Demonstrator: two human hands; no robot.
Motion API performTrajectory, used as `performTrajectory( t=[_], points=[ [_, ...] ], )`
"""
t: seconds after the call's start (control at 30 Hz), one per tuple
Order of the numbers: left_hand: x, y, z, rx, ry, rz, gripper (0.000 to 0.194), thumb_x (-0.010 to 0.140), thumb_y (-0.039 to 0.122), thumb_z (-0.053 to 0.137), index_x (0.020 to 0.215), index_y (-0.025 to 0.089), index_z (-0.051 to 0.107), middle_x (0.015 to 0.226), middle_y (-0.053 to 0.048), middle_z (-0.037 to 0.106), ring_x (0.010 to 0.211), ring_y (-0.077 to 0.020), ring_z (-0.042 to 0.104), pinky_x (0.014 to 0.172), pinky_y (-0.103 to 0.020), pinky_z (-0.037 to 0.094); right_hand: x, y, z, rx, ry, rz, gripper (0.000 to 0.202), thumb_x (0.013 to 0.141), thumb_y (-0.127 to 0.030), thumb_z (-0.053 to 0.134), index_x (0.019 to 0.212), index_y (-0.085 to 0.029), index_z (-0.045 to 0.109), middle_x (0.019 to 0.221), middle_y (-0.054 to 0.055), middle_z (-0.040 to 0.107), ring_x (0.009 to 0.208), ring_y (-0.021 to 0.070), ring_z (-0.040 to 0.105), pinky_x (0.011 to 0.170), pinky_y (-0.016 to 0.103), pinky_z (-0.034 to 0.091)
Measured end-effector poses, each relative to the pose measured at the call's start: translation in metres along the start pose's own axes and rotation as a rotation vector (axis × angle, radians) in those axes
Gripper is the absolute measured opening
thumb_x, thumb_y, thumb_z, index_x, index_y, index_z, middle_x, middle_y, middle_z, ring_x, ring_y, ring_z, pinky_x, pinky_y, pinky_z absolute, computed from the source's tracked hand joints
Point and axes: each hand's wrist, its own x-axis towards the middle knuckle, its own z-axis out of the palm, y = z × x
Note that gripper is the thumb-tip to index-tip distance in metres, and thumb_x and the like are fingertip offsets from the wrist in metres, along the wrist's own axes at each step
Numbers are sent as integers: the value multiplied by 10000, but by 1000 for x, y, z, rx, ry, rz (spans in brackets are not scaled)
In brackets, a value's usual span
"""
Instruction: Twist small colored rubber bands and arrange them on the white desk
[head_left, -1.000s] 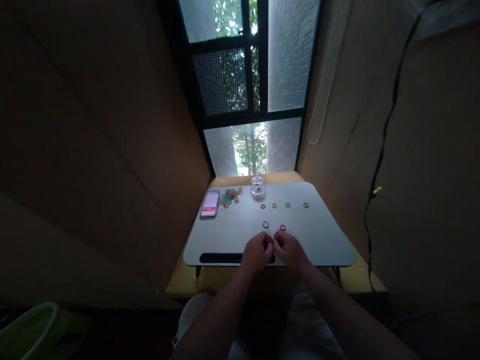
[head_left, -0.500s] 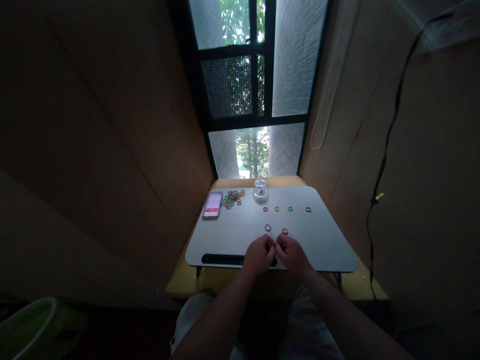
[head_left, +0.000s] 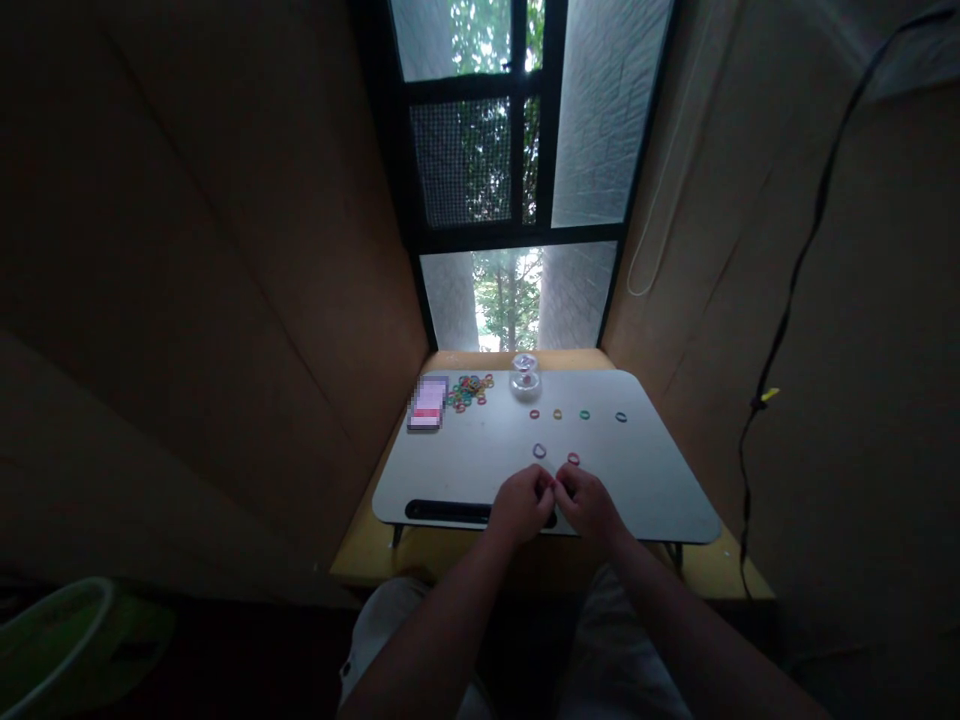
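My left hand and my right hand meet over the near edge of the white lap table. Both are closed in a pinch, fingertips together; what sits between them is too small to make out. Just beyond the fingers lie a purple ring-shaped band and a red band. Farther back, a row holds a red band, a yellow band, a green band and a dark blue band. A pile of mixed coloured bands rests at the back left.
A clear plastic container stands at the table's back edge. At the left edge lies a phone with a blurred screen. A black slot runs along the front. Walls flank both sides, with a black cord on the right.
The view has shifted slightly. My hands stay pinched together in nearly the same place, and the bands on the table have not moved.
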Motion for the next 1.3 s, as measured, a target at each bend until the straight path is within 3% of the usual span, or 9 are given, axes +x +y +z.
performTrajectory(
  t=[1.3],
  points=[
    [3, 2, -3, -18, -29, -26, 89, 816, 253, 500, 823, 190, 563, 721, 15, 590, 648, -113, 499, 615, -242, 360, 3, -3, -4, 1, -30, 3, 173, 827, -261, 482, 666, -199, 464, 592, -26, 495, 541, 109, 437, 542, 233, 309]
  ],
)
